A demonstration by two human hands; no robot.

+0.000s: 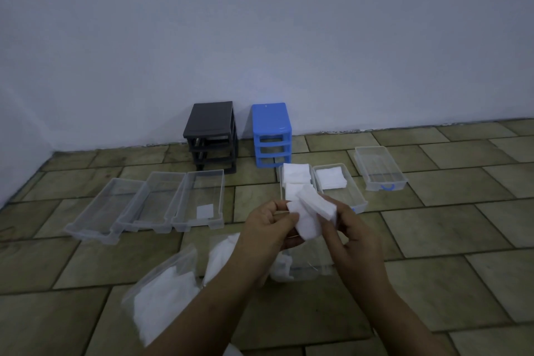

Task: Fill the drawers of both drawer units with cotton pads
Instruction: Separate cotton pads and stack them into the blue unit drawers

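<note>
Both hands grasp pad stack [310,215] mid-scene: left hand [270,228] pinches edge, right hand [351,235] grips other side. Filling step under way; next, likely lower stack into half-filled drawer [339,189] just beyond.

Drawer [291,182] front behind cotton pads [310,217]

A bare room, most likely in a home, dimly lit. The floor [433,228] is laid with greenish-brown stone-look tiles with dark joints, and it meets a plain, pale painted wall [260,23] with a rough, chipped edge along its foot. Small household storage stands against that wall: a black drawer unit [212,127] and a blue drawer unit [271,127]. All of it sits directly on the floor.
</note>
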